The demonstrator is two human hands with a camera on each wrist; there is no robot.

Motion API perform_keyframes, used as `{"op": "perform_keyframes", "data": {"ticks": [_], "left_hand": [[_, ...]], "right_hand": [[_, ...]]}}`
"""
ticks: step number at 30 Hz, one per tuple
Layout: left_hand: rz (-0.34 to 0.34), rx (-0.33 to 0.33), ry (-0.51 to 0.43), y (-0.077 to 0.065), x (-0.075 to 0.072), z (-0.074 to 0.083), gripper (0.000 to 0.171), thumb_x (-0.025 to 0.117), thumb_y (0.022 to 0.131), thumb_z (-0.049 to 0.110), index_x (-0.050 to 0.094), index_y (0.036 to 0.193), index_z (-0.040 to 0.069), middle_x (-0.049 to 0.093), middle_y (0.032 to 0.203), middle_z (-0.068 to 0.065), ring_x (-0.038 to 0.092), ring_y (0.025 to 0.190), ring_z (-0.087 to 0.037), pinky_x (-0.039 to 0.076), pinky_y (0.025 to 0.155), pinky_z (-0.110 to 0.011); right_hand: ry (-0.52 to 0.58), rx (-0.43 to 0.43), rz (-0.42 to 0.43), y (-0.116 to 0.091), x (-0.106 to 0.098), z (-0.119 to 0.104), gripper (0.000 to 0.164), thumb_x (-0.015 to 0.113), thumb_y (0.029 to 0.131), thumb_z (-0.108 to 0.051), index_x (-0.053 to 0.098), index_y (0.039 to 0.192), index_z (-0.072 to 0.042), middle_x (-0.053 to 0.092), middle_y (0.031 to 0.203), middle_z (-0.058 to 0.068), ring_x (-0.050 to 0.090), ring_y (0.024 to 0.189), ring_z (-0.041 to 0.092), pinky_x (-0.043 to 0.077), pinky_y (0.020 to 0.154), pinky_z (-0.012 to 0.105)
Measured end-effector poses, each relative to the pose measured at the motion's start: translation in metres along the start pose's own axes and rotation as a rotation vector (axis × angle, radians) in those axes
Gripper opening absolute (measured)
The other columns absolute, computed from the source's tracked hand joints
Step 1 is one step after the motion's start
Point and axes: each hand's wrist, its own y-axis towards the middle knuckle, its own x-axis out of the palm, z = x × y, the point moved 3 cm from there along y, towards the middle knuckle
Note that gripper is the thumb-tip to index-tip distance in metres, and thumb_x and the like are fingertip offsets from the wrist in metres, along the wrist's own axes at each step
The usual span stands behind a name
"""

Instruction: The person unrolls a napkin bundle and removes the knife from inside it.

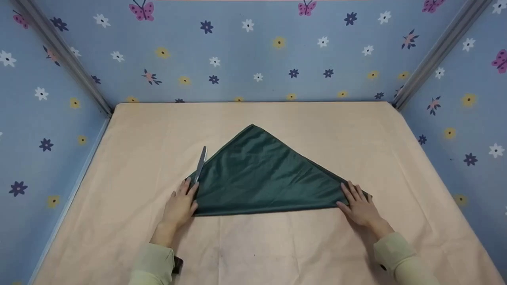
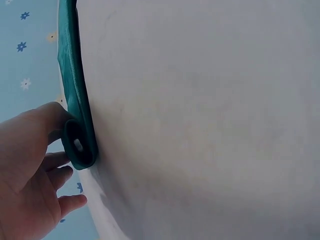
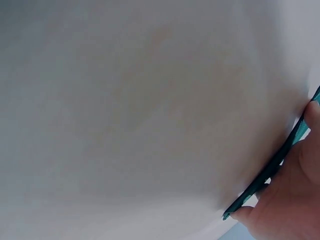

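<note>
A dark green cloth point(image 1: 269, 174) lies folded into a broad triangle, its peak toward the back wall. At its left side my left hand point(image 1: 180, 204) grips the turned-over corner, thumb on one side and fingers on the other. In the left wrist view that end of the cloth point(image 2: 82, 142) forms a small loop with a pale, unclear bit inside. A table knife point(image 1: 201, 162) lies along the left edge; my left hand hides its lower end. My right hand point(image 1: 359, 208) rests on the right corner with fingers spread. In the right wrist view the cloth's edge point(image 3: 270, 167) runs beneath that hand point(image 3: 290, 195).
A pale beige cover point(image 1: 253, 245) spreads over the table. Blue flowered panels point(image 1: 245, 51) rise at the back and both sides, with grey metal posts point(image 1: 439, 55) in the corners. A dark object point(image 1: 178, 265) shows beside the left sleeve.
</note>
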Motion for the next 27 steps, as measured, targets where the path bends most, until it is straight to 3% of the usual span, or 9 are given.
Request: {"op": "perform_keyframes", "data": {"ticks": [27], "left_hand": [[0.002,-0.015,-0.060,-0.004,-0.005,-0.012,0.048,0.051,0.087,0.015,0.041,0.131,0.001,0.030,0.136,-0.025,0.029,0.123,-0.040,0.029,0.092,-0.056]], "right_hand": [[-0.009,-0.009,0.015,0.000,0.001,0.001,0.066,0.038,0.092,-0.042,0.019,0.140,-0.002,0.011,0.144,0.023,0.008,0.130,0.041,0.008,0.093,0.065]]}}
